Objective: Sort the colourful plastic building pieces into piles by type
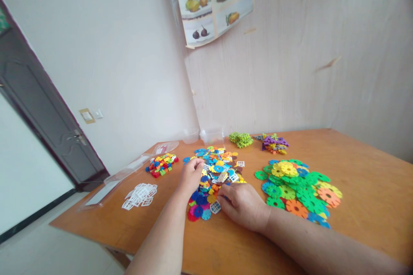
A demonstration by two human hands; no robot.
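Observation:
A mixed pile of small plastic pieces, with colourful notched discs and white window-shaped pieces, lies between my two hands. My left hand is over the pile's left side, thumb and fingers pressed together; whatever the fingertips hold is hidden. At the right front edge rests my right hand, its fingers curled down onto the pieces. Just left of those fingertips is a white window piece; I cannot make out whether they grip anything.
White window pieces form a heap at left, behind them small building bricks. Large notched discs are heaped at right. Green pieces, purple pieces and a clear plastic box stand along the table's back.

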